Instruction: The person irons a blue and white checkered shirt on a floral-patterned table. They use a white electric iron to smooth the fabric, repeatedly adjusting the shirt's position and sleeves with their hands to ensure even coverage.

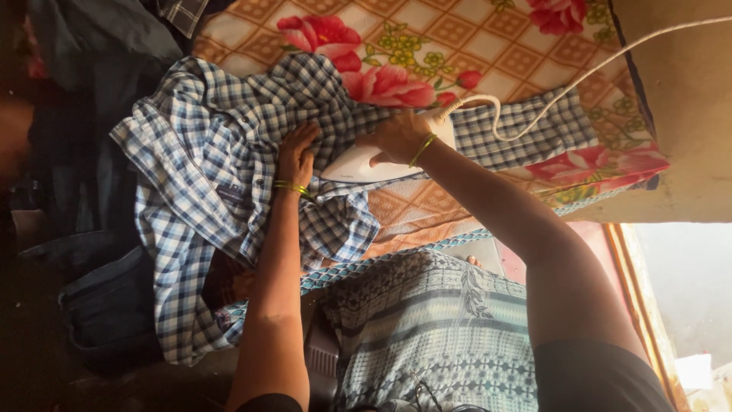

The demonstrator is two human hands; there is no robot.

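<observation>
Right hand (pixel 398 137) wrapped around white iron (pixel 366 162) on checked shirt (pixel 221 175); left hand (pixel 296 155) spread flat, pressing cloth at nine o'clock beside it. Bare flowered sheet (pixel 473 46) toward twelve; shirt overhanging edge at seven.

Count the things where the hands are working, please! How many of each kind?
Hands: 2, the left hand and the right hand
White iron: 1
White cord: 1
Blue checked shirt: 1
Flowered orange cloth: 1
Total: 6
</observation>
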